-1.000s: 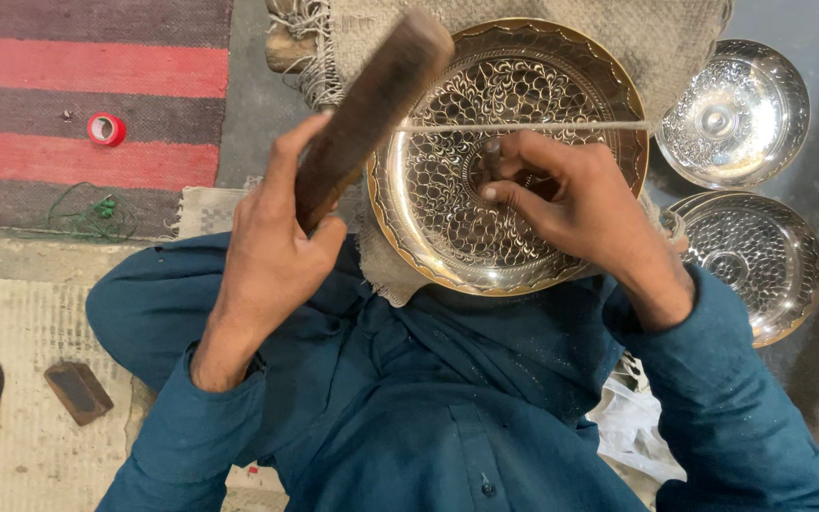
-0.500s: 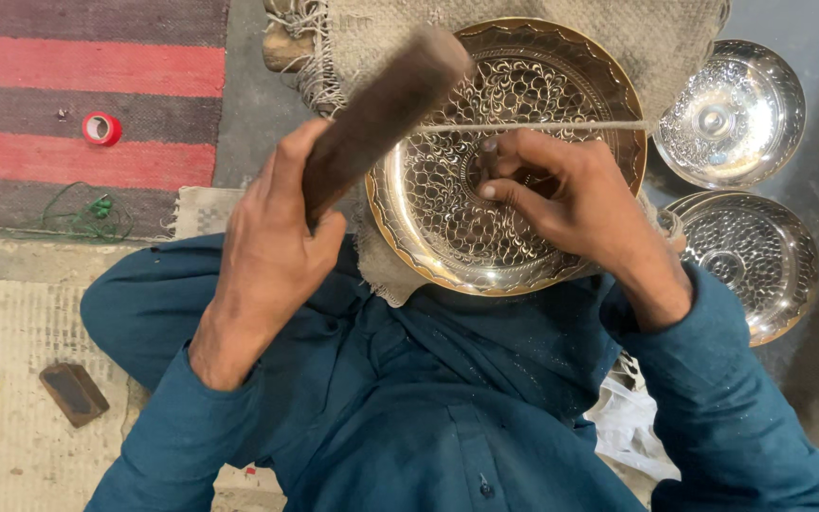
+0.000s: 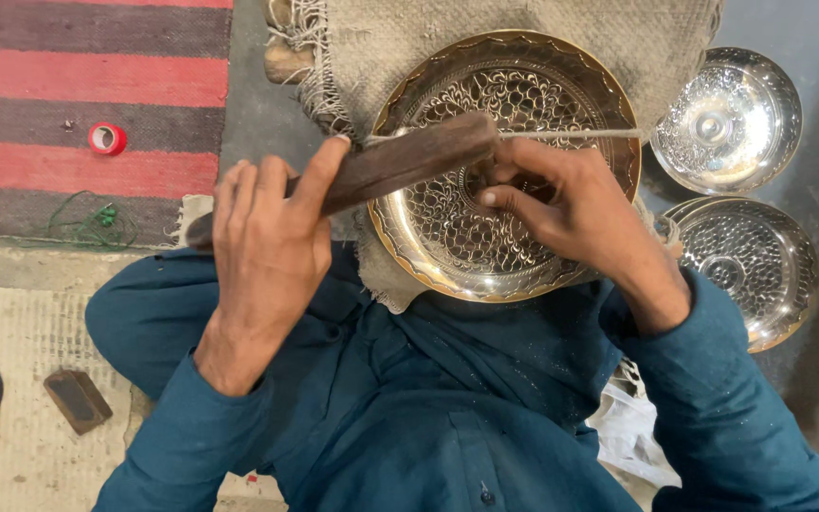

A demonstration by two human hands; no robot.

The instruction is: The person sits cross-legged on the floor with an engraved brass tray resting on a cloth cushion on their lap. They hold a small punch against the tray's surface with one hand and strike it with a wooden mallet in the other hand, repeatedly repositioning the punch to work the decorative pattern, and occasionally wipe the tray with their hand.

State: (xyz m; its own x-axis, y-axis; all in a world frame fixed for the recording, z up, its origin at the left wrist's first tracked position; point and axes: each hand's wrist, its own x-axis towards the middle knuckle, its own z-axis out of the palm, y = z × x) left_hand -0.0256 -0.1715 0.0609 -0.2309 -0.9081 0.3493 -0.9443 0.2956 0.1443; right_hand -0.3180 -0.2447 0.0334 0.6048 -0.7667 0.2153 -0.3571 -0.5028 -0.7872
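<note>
I read this as the chasing step on the round brass plate with the scalloped rim and raised floral pattern, which lies on a piece of coarse burlap cloth over my lap. My right hand rests on the plate's middle, fingers pinched closed around a thin, pale metal rod that runs out across the plate's far half toward its right rim. My left hand, just left of the plate, is wrapped tight round a dark, worn wooden striking block; the block's far end sits over the plate, at the rod. Whether it touches the rod I cannot tell. By my judgement the next stroke needs the rod's tip held steady on the pattern and a short, square blow, or the mark will skid across the polished relief.

Right of the plate lie two shiny embossed silver-coloured bowls, one nearer me than the other. Left of the plate is a red and grey striped woven rug with a small red tape roll on it. My teal cloth sleeves are below the plate.
</note>
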